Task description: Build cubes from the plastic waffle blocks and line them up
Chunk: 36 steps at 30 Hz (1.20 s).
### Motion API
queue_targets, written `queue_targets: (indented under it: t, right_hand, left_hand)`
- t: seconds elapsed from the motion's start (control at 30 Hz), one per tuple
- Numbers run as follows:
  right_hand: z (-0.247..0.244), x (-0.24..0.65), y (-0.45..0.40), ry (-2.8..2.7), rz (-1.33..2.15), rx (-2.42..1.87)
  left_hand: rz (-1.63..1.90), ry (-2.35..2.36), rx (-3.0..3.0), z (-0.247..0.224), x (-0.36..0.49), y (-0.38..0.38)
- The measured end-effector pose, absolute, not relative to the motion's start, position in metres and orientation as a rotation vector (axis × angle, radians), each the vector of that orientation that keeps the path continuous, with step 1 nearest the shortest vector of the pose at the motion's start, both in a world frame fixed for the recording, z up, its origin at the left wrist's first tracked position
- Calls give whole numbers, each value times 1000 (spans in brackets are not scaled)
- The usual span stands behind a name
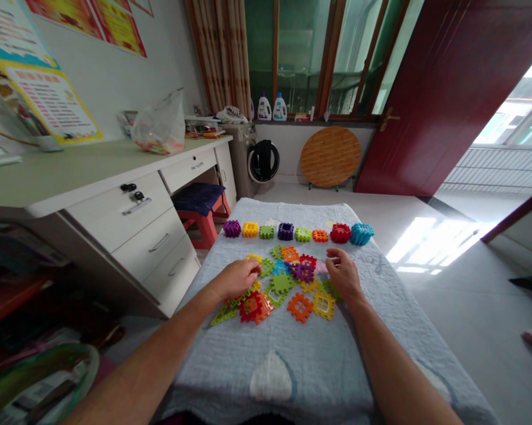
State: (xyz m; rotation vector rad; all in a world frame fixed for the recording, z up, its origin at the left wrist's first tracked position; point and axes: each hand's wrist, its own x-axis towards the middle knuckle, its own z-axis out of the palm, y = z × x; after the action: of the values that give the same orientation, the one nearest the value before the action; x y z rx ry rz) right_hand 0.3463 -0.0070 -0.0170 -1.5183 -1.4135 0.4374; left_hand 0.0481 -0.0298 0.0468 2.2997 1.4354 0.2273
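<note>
My left hand [242,277] is over the left side of a loose pile of flat plastic interlocking tiles, its fingers curled together. A green tile [267,267] lies right by its fingertips; whether the fingers hold a piece is hidden. On the pile's right side my right hand [343,273] hovers with fingers bent and apart, nothing visible in them. A purple tile [303,270] lies between the hands, beside a solid green tile [281,283]. Nearer me are an orange window tile [300,307], a yellow window tile [324,304] and a red tile [250,308].
Behind the pile runs a row of several assembled cubes, from a purple cube [232,228] to a larger blue block [362,234]. A grey-blue cloth [319,366] covers the table. A desk [115,195] and a stool [200,200] stand to the left.
</note>
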Motion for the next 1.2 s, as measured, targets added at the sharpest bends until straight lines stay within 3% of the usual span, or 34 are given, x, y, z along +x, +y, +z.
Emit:
queue_targets:
  t: [0.13,0.4,0.8,1.1,1.2]
  right_hand:
    - [-19,348,-6,-1409,435,-1518]
    - [-17,345,-6,-1428,436,-1529]
    - [-14,347,-7,-1430,431,-1544]
    - [-18,347,-6,-1432,432,-1539]
    - [-17,347,-7,-1428,433,-1549]
  left_hand:
    - [359,1320,2207,45,45,-30]
    - [102,1556,2213,31,26,-18]
    - [144,1378,2147,21,24,-4]
    - [399,1515,2365,30,32,6]
    - [244,1468,2503,29,33,19]
